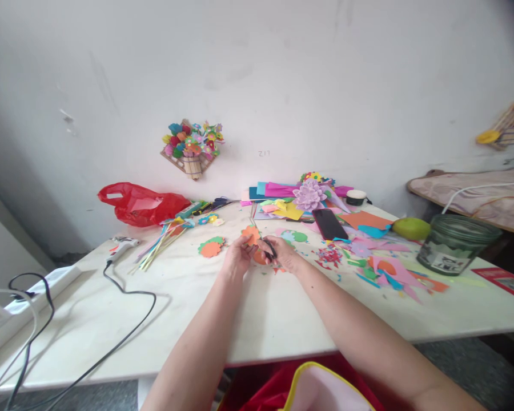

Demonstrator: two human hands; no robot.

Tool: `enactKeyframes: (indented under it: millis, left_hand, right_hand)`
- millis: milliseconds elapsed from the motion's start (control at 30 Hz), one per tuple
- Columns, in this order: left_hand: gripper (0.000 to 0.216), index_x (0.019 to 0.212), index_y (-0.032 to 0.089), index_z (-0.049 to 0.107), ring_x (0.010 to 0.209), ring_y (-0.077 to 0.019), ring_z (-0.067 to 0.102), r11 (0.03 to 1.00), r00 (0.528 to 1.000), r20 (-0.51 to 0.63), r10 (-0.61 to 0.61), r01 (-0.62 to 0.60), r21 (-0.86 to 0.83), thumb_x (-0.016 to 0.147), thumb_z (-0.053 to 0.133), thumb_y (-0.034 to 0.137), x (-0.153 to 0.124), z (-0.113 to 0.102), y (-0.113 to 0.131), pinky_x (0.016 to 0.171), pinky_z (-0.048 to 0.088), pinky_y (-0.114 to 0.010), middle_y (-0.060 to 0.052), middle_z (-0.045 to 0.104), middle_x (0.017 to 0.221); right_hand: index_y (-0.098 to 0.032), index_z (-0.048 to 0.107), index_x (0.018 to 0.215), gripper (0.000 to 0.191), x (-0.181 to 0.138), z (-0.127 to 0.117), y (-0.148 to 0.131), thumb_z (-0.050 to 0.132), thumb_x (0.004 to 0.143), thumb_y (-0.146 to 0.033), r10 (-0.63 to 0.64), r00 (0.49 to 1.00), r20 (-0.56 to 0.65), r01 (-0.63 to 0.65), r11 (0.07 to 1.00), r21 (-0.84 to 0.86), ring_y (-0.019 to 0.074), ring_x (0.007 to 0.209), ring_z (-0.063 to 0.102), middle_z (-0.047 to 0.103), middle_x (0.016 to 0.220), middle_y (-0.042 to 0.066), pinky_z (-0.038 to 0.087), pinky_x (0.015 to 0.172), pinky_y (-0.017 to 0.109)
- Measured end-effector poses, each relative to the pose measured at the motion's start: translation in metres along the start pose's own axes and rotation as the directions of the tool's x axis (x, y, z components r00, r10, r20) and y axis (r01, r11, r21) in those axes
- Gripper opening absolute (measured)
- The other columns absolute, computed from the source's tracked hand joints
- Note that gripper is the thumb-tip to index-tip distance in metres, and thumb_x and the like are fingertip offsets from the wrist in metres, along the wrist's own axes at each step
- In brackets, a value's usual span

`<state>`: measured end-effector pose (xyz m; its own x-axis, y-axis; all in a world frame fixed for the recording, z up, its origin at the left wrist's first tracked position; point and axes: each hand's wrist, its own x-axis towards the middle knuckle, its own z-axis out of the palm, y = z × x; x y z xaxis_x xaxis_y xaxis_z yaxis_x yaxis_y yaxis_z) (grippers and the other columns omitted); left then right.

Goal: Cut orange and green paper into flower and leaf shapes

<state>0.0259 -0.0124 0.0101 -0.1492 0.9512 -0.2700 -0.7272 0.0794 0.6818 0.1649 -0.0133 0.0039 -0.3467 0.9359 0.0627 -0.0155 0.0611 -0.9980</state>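
Observation:
My left hand [239, 255] is closed on an orange scalloped paper piece [251, 233], held just above the table. My right hand [284, 254] grips a pair of scissors with dark handles [269, 247]; the blades reach up against the orange piece. Under the hands lies another orange piece [259, 258], partly hidden by the fingers. To the left rest orange and green scalloped cutouts [211, 247]. Beyond my right hand are light blue and green cutouts [298, 236]. Small red and blue scraps [329, 256] form a heap right of my right hand.
A glue gun [124, 246] with its cord lies at left, near a power strip [47, 294]. Behind are a red plastic bag [143, 204] and colored sticks [160, 246]. Toward the right are a phone [329, 224], paper offcuts [396, 271], and a green jar [456, 245].

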Motion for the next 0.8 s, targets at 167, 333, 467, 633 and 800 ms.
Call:
enactKeyframes:
  millis: [167, 333, 467, 633, 800]
  left_hand:
    - [0.018, 0.076, 0.015, 0.065, 0.055, -0.0136, 0.069, 1.000, 1.000, 0.018, -0.005, 0.005, -0.001, 0.074, 0.069, -0.002, 0.002, -0.001, -0.002, 0.060, 0.059, -0.022, -0.003, 0.071, 0.068]
    - [0.017, 0.072, 0.015, 0.065, 0.054, -0.0128, 0.067, 1.000, 1.000, 0.015, -0.016, 0.016, -0.013, 0.079, 0.064, -0.001, 0.000, 0.000, -0.004, 0.059, 0.057, -0.021, -0.004, 0.070, 0.066]
    - [0.017, 0.071, 0.015, 0.064, 0.049, -0.0117, 0.064, 1.000, 0.999, 0.038, -0.006, 0.006, 0.006, 0.080, 0.066, 0.001, 0.002, -0.001, -0.005, 0.056, 0.055, -0.020, -0.001, 0.068, 0.062]
    - [0.015, 0.069, 0.016, 0.064, 0.045, -0.0128, 0.061, 0.999, 0.998, 0.061, -0.028, 0.026, 0.038, 0.078, 0.069, 0.005, 0.006, -0.003, -0.008, 0.051, 0.053, -0.022, 0.000, 0.064, 0.056]
    - [0.020, 0.064, 0.016, 0.061, 0.041, -0.0108, 0.057, 0.999, 0.999, 0.033, -0.029, 0.028, 0.035, 0.081, 0.066, 0.006, 0.004, 0.000, -0.010, 0.045, 0.045, -0.019, 0.000, 0.062, 0.053]
  right_hand:
    - [-0.017, 0.057, 0.078, 0.033, 0.002, 0.002, 0.002, 0.070, 0.090, -0.044, -0.001, 1.000, -0.014, 0.001, 1.000, 0.005, 0.0071, 0.037, 0.050, 0.058, 0.053, -0.004, 0.027, 0.032, 0.015]
    - [-0.017, 0.057, 0.081, 0.031, 0.001, 0.005, 0.002, 0.071, 0.091, -0.043, 0.014, 0.999, -0.032, -0.014, 1.000, 0.007, 0.0062, 0.037, 0.049, 0.058, 0.052, -0.005, 0.026, 0.032, 0.014]
    - [-0.018, 0.056, 0.083, 0.031, 0.000, 0.007, 0.002, 0.070, 0.091, -0.045, 0.021, 0.999, -0.037, -0.021, 1.000, -0.021, 0.0058, 0.035, 0.047, 0.058, 0.054, -0.005, 0.027, 0.031, 0.015]
    - [-0.020, 0.054, 0.080, 0.035, 0.000, 0.011, 0.001, 0.071, 0.090, -0.049, 0.000, 1.000, -0.030, -0.001, 0.999, -0.042, 0.0083, 0.039, 0.052, 0.059, 0.054, -0.004, 0.032, 0.031, 0.016]
    - [-0.021, 0.054, 0.081, 0.035, 0.004, 0.013, 0.005, 0.074, 0.088, -0.049, 0.019, 0.998, -0.053, -0.022, 0.998, -0.056, 0.0111, 0.041, 0.055, 0.059, 0.056, -0.004, 0.035, 0.031, 0.018]
